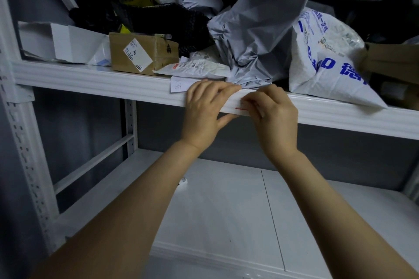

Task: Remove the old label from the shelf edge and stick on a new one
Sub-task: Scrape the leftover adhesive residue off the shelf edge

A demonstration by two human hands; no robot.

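Note:
A white label with a red line lies against the white shelf edge, mostly hidden between my hands. My left hand rests on the edge, fingers laid along its top and thumb underneath. My right hand has its fingers curled over the label's right end, apparently pinching or pressing it. A small handwritten white paper label sticks on the edge just left of my left hand.
The upper shelf is crowded with a cardboard box, a grey mailer bag, a white printed bag and white boxes. A small white object lies on the lower shelf. The perforated upright stands left.

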